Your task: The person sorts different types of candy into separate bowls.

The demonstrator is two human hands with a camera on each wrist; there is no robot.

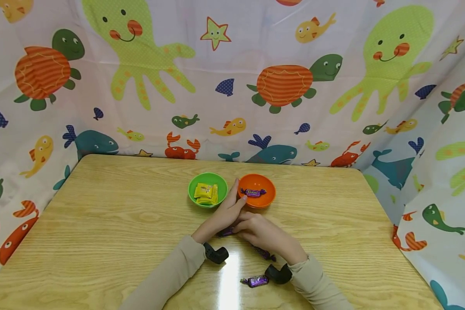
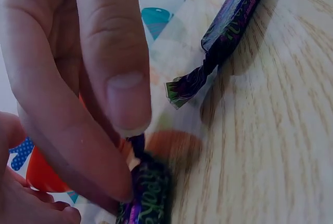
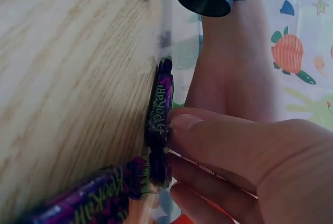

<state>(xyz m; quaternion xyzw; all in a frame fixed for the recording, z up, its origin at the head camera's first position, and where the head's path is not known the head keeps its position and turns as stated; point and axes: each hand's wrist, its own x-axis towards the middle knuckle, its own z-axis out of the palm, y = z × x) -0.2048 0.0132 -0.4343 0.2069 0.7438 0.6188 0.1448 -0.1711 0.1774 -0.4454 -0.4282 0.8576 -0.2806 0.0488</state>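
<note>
My left hand (image 1: 227,212) lies between the two bowls. Its fingers are straight along the left side of the orange bowl (image 1: 270,201), with the thumb at the front rim. Inside that bowl is one purple-wrapped candy (image 1: 253,193). Just in front, my right hand (image 1: 257,230) pinches the twisted end of another purple-wrapped candy (image 3: 158,109) low at the table. In the left wrist view this candy (image 2: 151,198) hangs below the right thumb (image 2: 117,63). A further wrapped candy (image 1: 264,253) lies partly hidden under the right wrist.
A green bowl (image 1: 192,199) with several yellow-wrapped sweets (image 1: 204,190) stands left of the left hand. One more purple candy (image 1: 258,281) lies near the right wrist's black camera (image 1: 279,274). A patterned curtain (image 1: 224,116) borders the wooden table (image 1: 120,215).
</note>
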